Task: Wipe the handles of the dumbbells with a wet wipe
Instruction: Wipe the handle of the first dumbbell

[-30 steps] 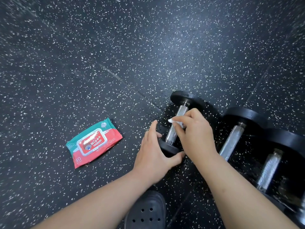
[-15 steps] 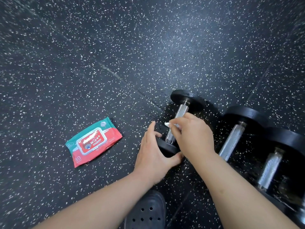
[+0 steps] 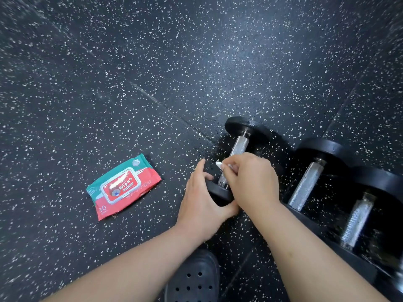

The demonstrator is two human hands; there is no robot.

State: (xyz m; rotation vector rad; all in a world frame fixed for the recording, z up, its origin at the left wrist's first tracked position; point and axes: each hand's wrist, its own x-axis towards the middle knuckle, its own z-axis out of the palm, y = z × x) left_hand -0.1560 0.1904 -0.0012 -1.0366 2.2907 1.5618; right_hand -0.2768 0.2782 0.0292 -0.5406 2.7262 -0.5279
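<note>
My black clog [image 3: 196,280], dotted with round holes, stands on a black rubber floor [image 3: 152,62] speckled white, crossed by tile seams [image 3: 165,107].

Floor [image 3: 152,62]: black rubber matting, flecked white all over. Wipes pack [image 3: 123,187]: red and green, lying flat on it, label up, lid closed. A seam [image 3: 165,107] in the matting runs diagonally past the far side of the pack. Right of the pack, three dumbbells lie side by side, with black heads and knurled metal handles: nearest dumbbell [image 3: 239,144] close to the pack, middle dumbbell [image 3: 307,184] further right, far dumbbell [image 3: 357,216] furthest right and blurred. Below and right of the pack is a black perforated clog [image 3: 196,280].
</note>
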